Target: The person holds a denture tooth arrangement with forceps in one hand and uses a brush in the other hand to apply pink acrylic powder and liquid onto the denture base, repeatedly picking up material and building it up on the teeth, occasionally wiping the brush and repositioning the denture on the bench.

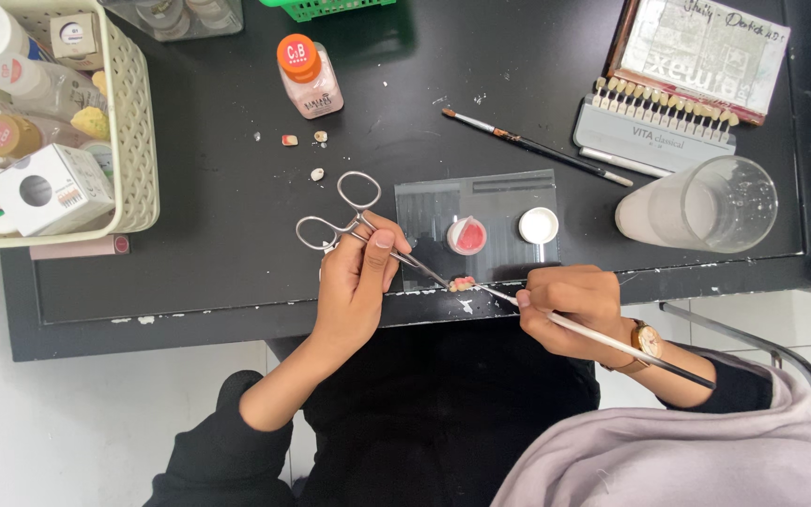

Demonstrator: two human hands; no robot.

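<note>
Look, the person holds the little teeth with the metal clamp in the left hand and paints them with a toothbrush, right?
Not a toothbrush. The head view shows the right hand holding a thin paintbrush to the little teeth. The left hand does hold them with the metal clamp.

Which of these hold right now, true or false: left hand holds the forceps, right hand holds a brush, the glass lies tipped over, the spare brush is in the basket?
1. The left hand holds the metal forceps. True.
2. The right hand holds a thin brush to the small tooth piece. True.
3. The clear glass lies tipped over. False: it stands upright.
4. The spare brush is in the basket. False: it lies on the black table.
</note>
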